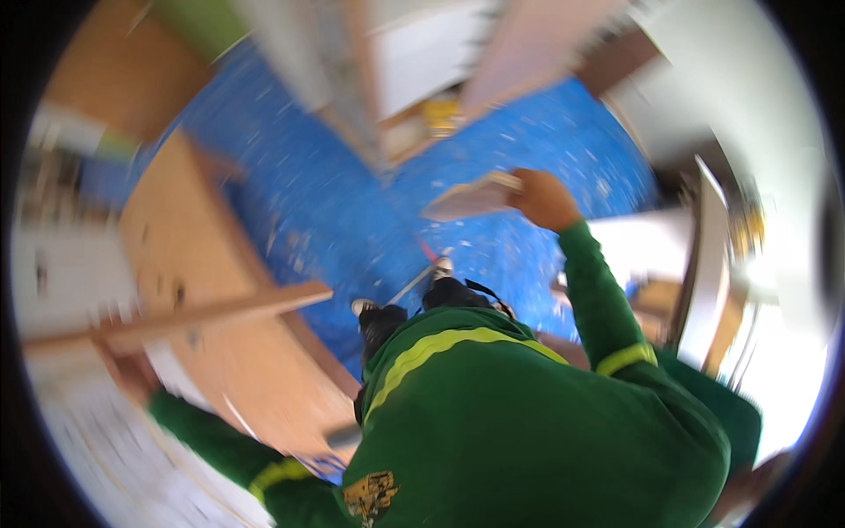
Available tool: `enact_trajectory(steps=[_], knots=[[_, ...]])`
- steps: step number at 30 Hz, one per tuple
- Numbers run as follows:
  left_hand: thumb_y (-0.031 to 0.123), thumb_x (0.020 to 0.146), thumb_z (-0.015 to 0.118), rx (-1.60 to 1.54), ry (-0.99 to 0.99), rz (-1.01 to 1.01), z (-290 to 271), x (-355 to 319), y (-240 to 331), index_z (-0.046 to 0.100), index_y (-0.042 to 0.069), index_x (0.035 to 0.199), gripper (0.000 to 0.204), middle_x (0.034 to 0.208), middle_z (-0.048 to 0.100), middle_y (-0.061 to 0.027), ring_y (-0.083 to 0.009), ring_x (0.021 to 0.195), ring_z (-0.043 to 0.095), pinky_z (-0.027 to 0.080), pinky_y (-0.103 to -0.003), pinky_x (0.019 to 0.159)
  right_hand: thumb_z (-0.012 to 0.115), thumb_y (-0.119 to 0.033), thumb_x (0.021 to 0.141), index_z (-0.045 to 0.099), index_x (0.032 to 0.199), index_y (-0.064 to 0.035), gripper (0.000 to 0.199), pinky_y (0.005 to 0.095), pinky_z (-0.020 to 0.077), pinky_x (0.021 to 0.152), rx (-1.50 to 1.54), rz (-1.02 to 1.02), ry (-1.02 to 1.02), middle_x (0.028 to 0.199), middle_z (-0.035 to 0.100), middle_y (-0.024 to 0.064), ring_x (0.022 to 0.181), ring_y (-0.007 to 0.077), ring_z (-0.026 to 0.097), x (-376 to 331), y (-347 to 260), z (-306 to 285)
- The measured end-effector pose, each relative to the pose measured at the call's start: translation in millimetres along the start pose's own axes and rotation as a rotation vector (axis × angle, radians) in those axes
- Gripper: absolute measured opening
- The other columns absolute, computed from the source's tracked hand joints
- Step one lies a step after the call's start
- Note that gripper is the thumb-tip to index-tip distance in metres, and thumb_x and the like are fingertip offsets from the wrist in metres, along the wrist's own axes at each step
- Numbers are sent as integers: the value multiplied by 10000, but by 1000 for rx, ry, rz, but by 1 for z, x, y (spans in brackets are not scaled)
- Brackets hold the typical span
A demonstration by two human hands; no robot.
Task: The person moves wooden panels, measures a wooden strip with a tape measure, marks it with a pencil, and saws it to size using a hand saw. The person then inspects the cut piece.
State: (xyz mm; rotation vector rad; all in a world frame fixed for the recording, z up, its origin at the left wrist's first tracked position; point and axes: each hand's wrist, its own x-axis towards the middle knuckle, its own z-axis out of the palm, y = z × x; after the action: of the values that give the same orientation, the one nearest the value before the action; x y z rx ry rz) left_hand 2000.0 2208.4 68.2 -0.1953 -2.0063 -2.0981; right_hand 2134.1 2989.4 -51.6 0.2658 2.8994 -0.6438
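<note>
At the far left, my left hand (132,368) is wrapped round a long, narrow wooden strip (238,310). The strip crosses above a wide light-wood panel (198,242), and its free end points toward the middle of the view. In front of my body to the right, my right hand (546,201) grips the edge of a thin, flat, pale piece (471,199) with a pointed end. Motion blur hides whether that piece is wood or another sheet material. It is held above the blue floor, apart from the strip.
Blue, speckled flooring (308,202) lies under my feet. Upright panels (537,53) stand ahead, with a yellow container (440,114) at their base. White and brown boards (704,264) lean at the right. Sheets with faint lines (114,449) lie at the lower left.
</note>
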Motion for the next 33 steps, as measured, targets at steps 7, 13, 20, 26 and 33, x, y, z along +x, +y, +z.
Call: enact_trajectory(steps=[7, 13, 20, 26, 33], knots=[[184, 1010, 820, 323, -251, -18, 250, -41, -134, 607, -67, 1405, 514, 1231, 653, -140, -271, 1198, 641, 515, -430, 1100, 817, -266, 878, 775, 1196, -82, 369, 559, 571, 916, 201, 393, 71, 1075, 785, 217, 1060, 460, 727, -98, 46, -26], [253, 1051, 783, 160, -555, -119, 445, -38, -189, 656, -106, 1421, 531, 1374, 682, -170, -258, 1244, 636, 490, -414, 1127, 838, -326, 860, 806, 1199, -67, 427, 527, 579, 894, 358, 705, 398, 1019, 783, 254, 977, 464, 749, -185, 33, -16], [309, 1079, 752, 18, -744, -452, 558, -14, -264, 649, -72, 1434, 531, 1330, 690, -151, -253, 1245, 659, 596, -431, 1053, 852, -297, 888, 803, 1216, -57, 410, 508, 583, 835, 256, 1012, 455, 940, 784, 240, 902, 426, 769, -217, 6, -55], [327, 1085, 740, -20, -822, -580, 642, 2, -298, 633, -60, 1444, 539, 1343, 681, -145, -265, 1194, 688, 598, -462, 1063, 849, -254, 874, 797, 1200, -44, 391, 499, 583, 823, 243, 1143, 543, 959, 782, 240, 915, 420, 763, -229, 49, -55], [345, 1096, 715, 93, -1012, -557, 742, 9, -388, 685, -82, 1353, 499, 1270, 715, -149, -207, 1139, 688, 577, -367, 970, 852, -226, 855, 800, 1199, -72, 381, 512, 580, 888, 182, 1355, 530, 1007, 787, 241, 973, 421, 761, -219, 101, -65]])
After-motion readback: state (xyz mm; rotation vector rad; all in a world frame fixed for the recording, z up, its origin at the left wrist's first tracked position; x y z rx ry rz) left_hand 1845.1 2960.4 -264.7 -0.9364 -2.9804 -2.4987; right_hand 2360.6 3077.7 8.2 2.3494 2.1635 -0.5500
